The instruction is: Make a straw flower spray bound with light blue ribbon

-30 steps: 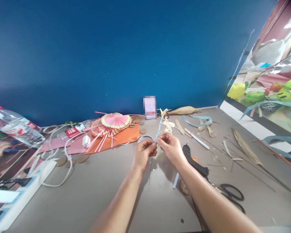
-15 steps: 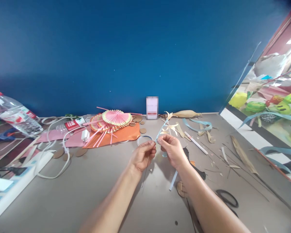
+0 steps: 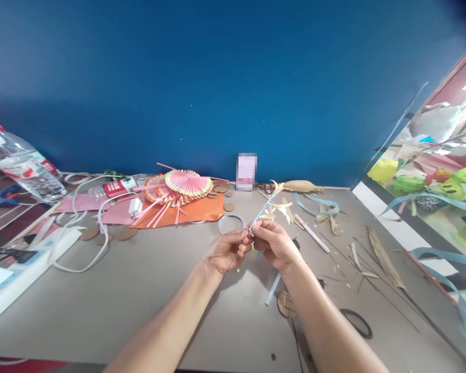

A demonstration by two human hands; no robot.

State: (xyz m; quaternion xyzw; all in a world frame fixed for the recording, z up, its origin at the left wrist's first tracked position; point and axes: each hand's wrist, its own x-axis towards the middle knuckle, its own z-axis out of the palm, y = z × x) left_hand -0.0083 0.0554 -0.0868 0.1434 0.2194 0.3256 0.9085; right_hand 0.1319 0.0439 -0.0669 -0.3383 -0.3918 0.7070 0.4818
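Just right of the middle, my right hand (image 3: 274, 242) pinches the pale blue stem of a handmade flower (image 3: 277, 202), whose cream petals point up and away from me. The stem looks wrapped in light blue strip. Fingertip to fingertip with it, my left hand (image 3: 230, 251) is closed at the stem's lower end, where a thin dark wire seems to run down below its fingers. Exactly what the left fingertips press on is hidden. A clear ring (image 3: 231, 224) lies just behind the left hand. Under the right forearm are a translucent stick (image 3: 273, 290) and a round wooden disc (image 3: 286, 304).
Pink folded-paper fans (image 3: 188, 184) rest on orange sheet (image 3: 213, 210) at the back left. Further left are plastic bottles (image 3: 27, 166), a white cable (image 3: 97, 259) and a power strip (image 3: 31, 280). On the right lie a white pen (image 3: 312, 234), light blue ribbon (image 3: 318, 204), dried leaves (image 3: 384, 256) and black scissor handles (image 3: 357, 324).
Both hands stay together at the stem, the right wrist slightly turned. The flower leans a bit more to the right. The whole view has shifted slightly.
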